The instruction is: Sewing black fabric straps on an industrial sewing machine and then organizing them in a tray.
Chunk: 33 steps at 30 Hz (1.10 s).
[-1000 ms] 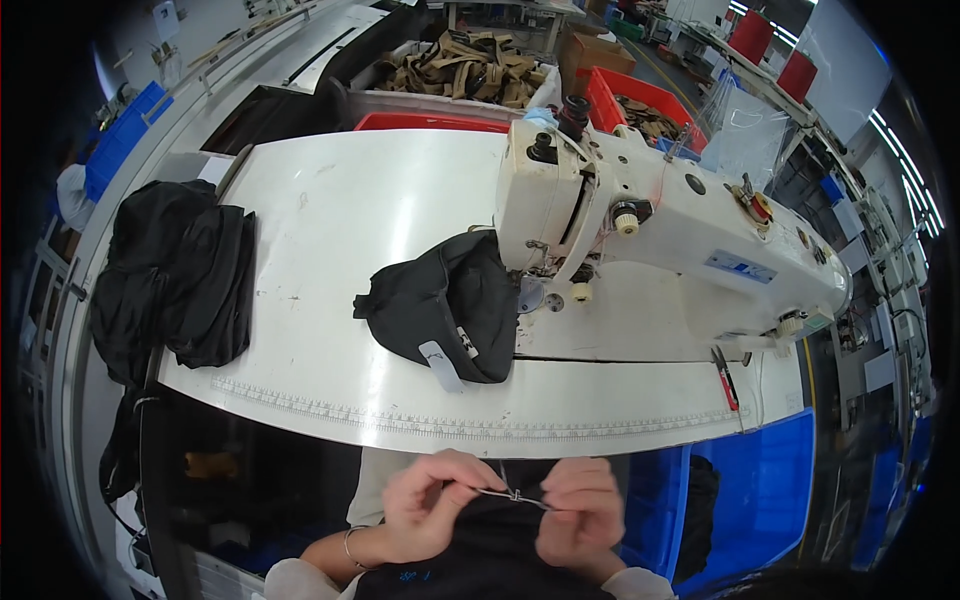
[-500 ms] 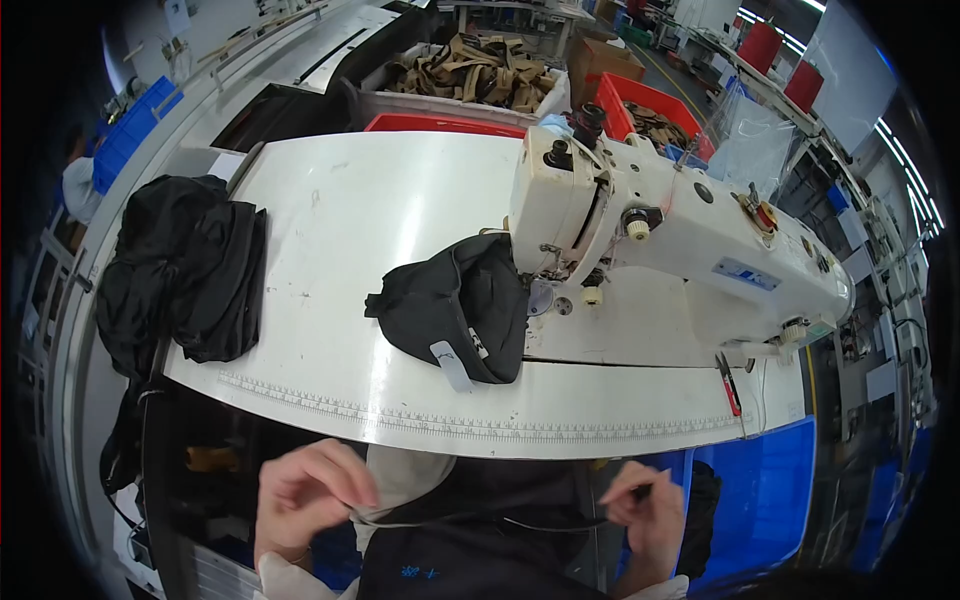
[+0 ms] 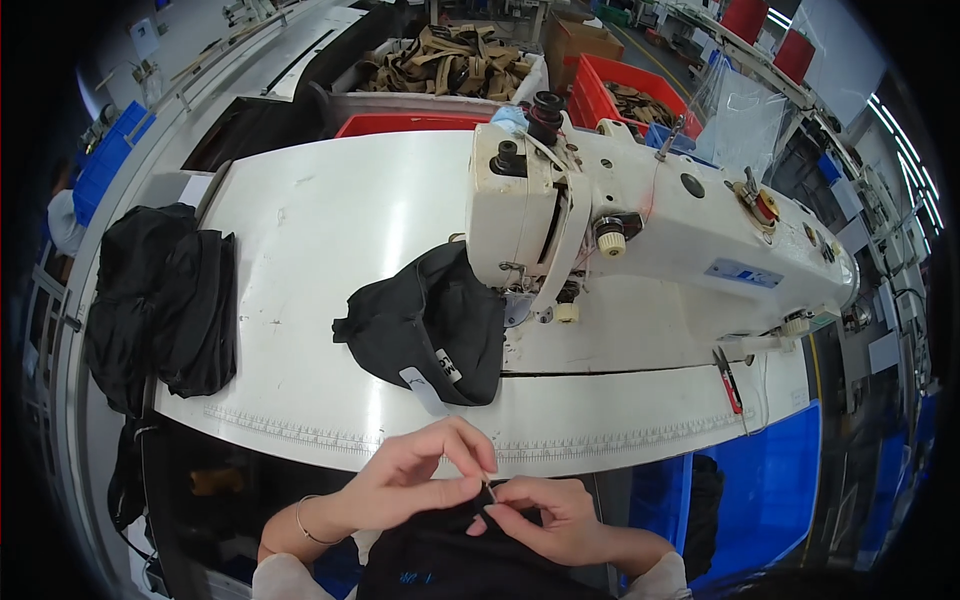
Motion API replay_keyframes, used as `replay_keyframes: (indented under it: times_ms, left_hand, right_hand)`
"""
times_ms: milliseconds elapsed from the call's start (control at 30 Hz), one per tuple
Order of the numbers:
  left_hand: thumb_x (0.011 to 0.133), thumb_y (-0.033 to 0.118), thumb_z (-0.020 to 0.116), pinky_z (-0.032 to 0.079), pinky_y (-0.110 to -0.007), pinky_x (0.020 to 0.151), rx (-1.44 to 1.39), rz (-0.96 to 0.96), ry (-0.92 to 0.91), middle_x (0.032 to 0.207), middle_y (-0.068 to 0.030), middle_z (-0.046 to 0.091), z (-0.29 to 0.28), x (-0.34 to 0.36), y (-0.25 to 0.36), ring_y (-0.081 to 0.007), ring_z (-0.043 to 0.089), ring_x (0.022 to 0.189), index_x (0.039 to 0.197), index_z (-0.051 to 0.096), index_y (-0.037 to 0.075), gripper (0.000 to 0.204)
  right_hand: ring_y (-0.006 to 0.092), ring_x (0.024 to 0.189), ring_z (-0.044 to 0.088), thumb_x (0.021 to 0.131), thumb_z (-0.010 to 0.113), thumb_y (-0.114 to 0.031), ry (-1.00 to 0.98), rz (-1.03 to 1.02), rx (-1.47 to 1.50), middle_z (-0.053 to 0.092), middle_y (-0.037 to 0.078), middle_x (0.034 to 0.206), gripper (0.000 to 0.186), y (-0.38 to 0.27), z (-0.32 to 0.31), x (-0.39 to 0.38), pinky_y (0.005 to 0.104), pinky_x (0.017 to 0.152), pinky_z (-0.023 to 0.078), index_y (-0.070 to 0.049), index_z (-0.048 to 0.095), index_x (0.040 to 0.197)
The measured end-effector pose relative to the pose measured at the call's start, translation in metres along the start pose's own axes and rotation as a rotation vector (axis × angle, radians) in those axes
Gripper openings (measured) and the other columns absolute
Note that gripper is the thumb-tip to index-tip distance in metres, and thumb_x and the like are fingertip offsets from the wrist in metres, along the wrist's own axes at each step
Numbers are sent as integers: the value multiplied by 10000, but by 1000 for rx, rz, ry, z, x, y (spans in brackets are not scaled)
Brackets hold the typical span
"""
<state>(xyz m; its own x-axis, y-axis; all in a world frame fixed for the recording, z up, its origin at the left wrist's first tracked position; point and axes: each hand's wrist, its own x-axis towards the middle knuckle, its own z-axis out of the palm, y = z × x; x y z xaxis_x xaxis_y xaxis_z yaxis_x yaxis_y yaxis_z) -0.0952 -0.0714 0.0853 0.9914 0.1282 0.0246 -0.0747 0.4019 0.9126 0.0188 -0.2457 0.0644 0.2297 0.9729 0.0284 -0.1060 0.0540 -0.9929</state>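
My left hand [image 3: 425,480] and my right hand [image 3: 540,520] meet below the table's front edge, fingers pinched on a thin cord [image 3: 486,490], mostly hidden by my fingers, over my dark apron [image 3: 420,555]. Beyond them a black fabric piece [image 3: 385,325] with white labels lies at the needle end of the white sewing machine [image 3: 650,240]. A folded stack of black fabric [image 3: 150,310] rests on the table's left side. Red-handled snips [image 3: 730,385] lie at the right near the front edge of the white table [image 3: 270,300], which has a printed ruler strip.
A blue bin [image 3: 760,500] sits under the table's right. Behind are a crate of tan straps [image 3: 440,65], red bins [image 3: 630,95], a cardboard box [image 3: 575,45] and thread cones [image 3: 793,58]. A person in white [image 3: 65,220] is at the far left.
My hands were close on the cord, spread apart with it stretched between them, and now have come back together, the left one higher. The head view has shifted slightly.
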Motion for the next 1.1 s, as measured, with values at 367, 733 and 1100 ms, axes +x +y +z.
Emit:
replay_keyframes:
  times_ms: [367, 733, 1100]
  left_hand:
    - [637, 36, 567, 458, -331, 778, 2019, 307, -28, 930, -218, 540, -11, 47, -23, -274, 515, 835, 979, 542, -171, 401]
    - [754, 137, 668, 434, -313, 479, 1493, 324, 253, 634, -75, 548, -52, 101, 16, -226, 557, 570, 792, 604, 5, 151]
    - [654, 77, 614, 466, -403, 791, 1767, 465, -23, 969, -132, 586, -76, 102, -26, -304, 564, 931, 1002, 629, 10, 355]
  right_hand:
    - [198, 826, 659, 886, 490, 46, 220, -7, -180, 651, 138, 940, 282, 9, -63, 42, 295, 771, 532, 3, 542, 1160]
    - [232, 760, 541, 546, 613, -136, 26, -642, -1519, 606, 88, 836, 231, 48, -106, 114, 314, 645, 473, -37, 660, 749]
    - [281, 946, 612, 758, 605, -73, -71, -52, -999, 648, 106, 954, 267, 51, -120, 91, 391, 835, 479, -62, 622, 1025]
